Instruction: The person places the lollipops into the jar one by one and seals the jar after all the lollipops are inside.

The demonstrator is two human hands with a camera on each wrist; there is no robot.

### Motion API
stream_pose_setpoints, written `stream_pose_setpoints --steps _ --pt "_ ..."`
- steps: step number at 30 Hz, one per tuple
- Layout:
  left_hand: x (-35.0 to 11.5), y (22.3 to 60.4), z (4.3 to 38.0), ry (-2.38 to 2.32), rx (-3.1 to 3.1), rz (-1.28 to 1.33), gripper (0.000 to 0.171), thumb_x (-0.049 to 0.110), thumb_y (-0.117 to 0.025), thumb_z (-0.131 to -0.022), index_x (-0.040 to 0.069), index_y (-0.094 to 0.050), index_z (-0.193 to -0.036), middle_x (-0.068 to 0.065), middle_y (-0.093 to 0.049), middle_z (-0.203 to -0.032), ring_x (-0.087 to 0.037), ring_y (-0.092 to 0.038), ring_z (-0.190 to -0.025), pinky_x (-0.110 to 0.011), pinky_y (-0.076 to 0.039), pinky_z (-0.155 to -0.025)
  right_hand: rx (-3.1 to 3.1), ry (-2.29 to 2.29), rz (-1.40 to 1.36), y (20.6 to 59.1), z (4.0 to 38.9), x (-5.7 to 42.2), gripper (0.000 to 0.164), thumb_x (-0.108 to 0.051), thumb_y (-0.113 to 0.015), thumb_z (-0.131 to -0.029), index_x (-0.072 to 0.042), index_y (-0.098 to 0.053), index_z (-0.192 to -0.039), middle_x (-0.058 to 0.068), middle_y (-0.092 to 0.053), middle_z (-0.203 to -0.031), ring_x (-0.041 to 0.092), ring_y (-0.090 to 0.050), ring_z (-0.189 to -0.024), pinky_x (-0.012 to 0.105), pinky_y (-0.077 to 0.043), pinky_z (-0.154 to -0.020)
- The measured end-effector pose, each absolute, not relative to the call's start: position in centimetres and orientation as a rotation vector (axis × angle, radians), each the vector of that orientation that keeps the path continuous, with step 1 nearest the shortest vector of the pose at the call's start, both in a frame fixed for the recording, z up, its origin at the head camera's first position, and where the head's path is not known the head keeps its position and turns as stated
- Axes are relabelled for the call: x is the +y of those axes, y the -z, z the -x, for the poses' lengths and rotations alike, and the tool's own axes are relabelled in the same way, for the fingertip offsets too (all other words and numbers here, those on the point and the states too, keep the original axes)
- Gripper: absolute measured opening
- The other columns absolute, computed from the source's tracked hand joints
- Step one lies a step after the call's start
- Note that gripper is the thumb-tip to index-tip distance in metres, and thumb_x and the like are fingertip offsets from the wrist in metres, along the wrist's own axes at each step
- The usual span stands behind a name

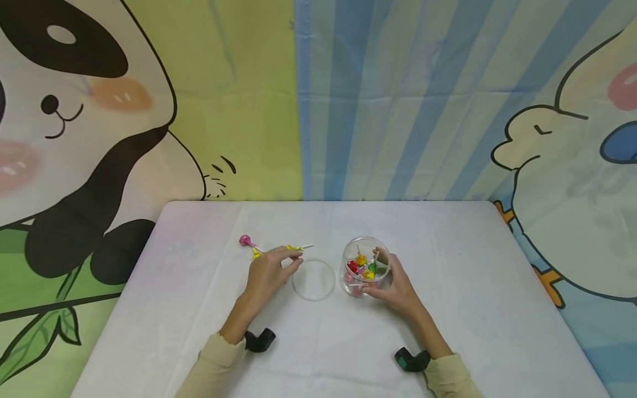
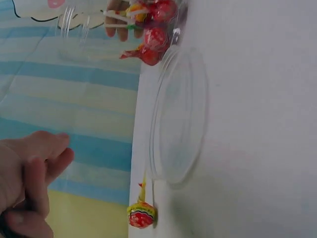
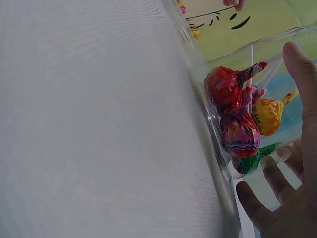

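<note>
A clear round jar [image 1: 346, 286] holds several wrapped lollipops [image 3: 240, 131], red, yellow, pink and green. My right hand [image 1: 400, 287] grips its right side, thumb in front and fingers round the back. Left of it, a clear round lid [image 2: 181, 119] lies flat on the table. Just beyond my left hand [image 1: 269, 273] lies a lollipop with a yellow wrapper [image 2: 141, 215], its white stick pointing right. Nothing shows between this hand's loosely bent fingers, which hover over the table. Past its knuckles is a pink lollipop [image 1: 245, 240], with another yellow wrapper [image 1: 256, 254] partly hidden.
A white cloth covers the table [image 1: 308, 348]. Behind its far edge hangs a printed backdrop [image 1: 378, 110] with a panda, stripes and another cartoon figure. Black wrist cameras [image 1: 260, 340] sit on both forearms, by the beige sleeves.
</note>
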State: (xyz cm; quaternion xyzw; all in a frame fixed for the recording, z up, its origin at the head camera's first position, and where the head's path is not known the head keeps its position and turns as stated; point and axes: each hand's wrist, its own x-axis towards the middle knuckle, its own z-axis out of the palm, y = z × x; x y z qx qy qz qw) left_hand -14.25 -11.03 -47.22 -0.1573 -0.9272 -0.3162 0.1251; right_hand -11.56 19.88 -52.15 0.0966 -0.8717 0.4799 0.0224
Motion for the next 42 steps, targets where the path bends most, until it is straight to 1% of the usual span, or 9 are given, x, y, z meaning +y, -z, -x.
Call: stream_pose_setpoints --steps 4,7,12,15,22,27,31,36,42 --pt "-9.3 47.2 17.3 0.757 -2.809 0.384 0.012 0.025 -0.072 -0.079 0.023 -0.074 -0.091 0.006 -0.071 -0.085 -0.015 -0.064 -0.066 -0.023 -0.037 -0.046 -2.696 -1.489 -0.306 52.3 11.6 20.0 0.094 -0.028 -0.084 -0.064 -0.020 -0.030 -0.141 0.009 -0.042 -0.139 0.028 -0.037 -0.131 0.056 -0.025 -0.108" --pt "-8.3 47.7 18.7 0.682 -2.933 0.340 0.014 0.026 -0.070 -0.081 0.023 -0.074 -0.094 0.006 -0.071 -0.091 -0.018 -0.065 -0.069 -0.027 -0.039 -0.047 -2.700 -1.521 -0.296 52.2 11.6 19.7 0.095 -0.025 -0.084 -0.064 -0.019 -0.029 -0.141 0.010 -0.041 -0.140 0.030 -0.036 -0.132 0.057 -0.023 -0.108" --pt "-7.4 48.9 20.0 0.678 -2.987 0.312 0.013 0.022 -0.070 -0.080 0.020 -0.074 -0.093 0.004 -0.072 -0.092 -0.020 -0.067 -0.080 -0.036 -0.047 -0.059 -2.709 -1.534 -0.298 50.4 11.0 18.8 0.093 -0.020 -0.082 -0.066 -0.010 -0.029 -0.142 0.016 -0.040 -0.139 0.035 -0.036 -0.131 0.059 -0.022 -0.107" --pt "-7.2 49.5 20.3 0.696 -3.004 0.294 0.012 0.020 -0.071 -0.079 0.019 -0.074 -0.091 0.003 -0.071 -0.089 -0.020 -0.066 -0.081 -0.039 -0.048 -0.063 -2.715 -1.507 -0.301 49.3 10.5 18.4 0.090 -0.020 -0.081 -0.067 -0.007 -0.030 -0.140 0.017 -0.041 -0.138 0.036 -0.036 -0.131 0.060 -0.024 -0.106" --pt "-7.5 50.4 20.8 0.692 -2.999 0.285 0.012 0.019 -0.072 -0.079 0.018 -0.074 -0.091 0.002 -0.071 -0.088 -0.019 -0.066 -0.080 -0.037 -0.048 -0.062 -2.711 -1.524 -0.279 48.7 10.4 18.2 0.089 -0.021 -0.080 -0.067 -0.009 -0.031 -0.140 0.016 -0.040 -0.140 0.035 -0.034 -0.132 0.059 -0.022 -0.108" --pt "-7.8 50.7 21.0 0.732 -3.001 0.256 0.009 0.023 -0.071 -0.079 0.021 -0.074 -0.088 0.004 -0.071 -0.089 -0.017 -0.066 -0.082 -0.037 -0.048 -0.064 -2.707 -1.516 -0.282 48.7 10.5 18.2 0.089 -0.020 -0.081 -0.067 -0.010 -0.031 -0.140 0.017 -0.041 -0.139 0.035 -0.035 -0.132 0.059 -0.023 -0.107" --pt "-8.1 50.3 20.7 0.817 -2.958 0.242 0.011 0.027 -0.070 -0.081 0.024 -0.073 -0.090 0.009 -0.070 -0.089 -0.015 -0.065 -0.083 -0.032 -0.044 -0.061 -2.715 -1.491 -0.286 48.8 10.7 18.3 0.089 -0.021 -0.081 -0.067 -0.010 -0.031 -0.140 0.017 -0.042 -0.138 0.035 -0.036 -0.131 0.060 -0.025 -0.106" --pt "-8.4 49.0 20.2 0.877 -2.878 0.246 0.012 0.030 -0.069 -0.081 0.025 -0.072 -0.091 0.010 -0.069 -0.085 -0.015 -0.064 -0.077 -0.025 -0.038 -0.050 -2.717 -1.501 -0.269 48.8 10.9 18.6 0.090 -0.022 -0.081 -0.067 -0.010 -0.031 -0.140 0.015 -0.041 -0.139 0.034 -0.036 -0.131 0.057 -0.023 -0.108" --pt "-9.2 48.1 19.3 0.979 -2.822 0.241 0.016 0.031 -0.070 -0.080 0.019 -0.072 -0.090 0.005 -0.071 -0.083 -0.015 -0.061 -0.067 -0.025 -0.036 -0.042 -2.717 -1.497 -0.262 48.9 10.5 18.6 0.090 -0.020 -0.081 -0.066 -0.009 -0.031 -0.140 0.017 -0.041 -0.139 0.036 -0.035 -0.132 0.059 -0.024 -0.106"
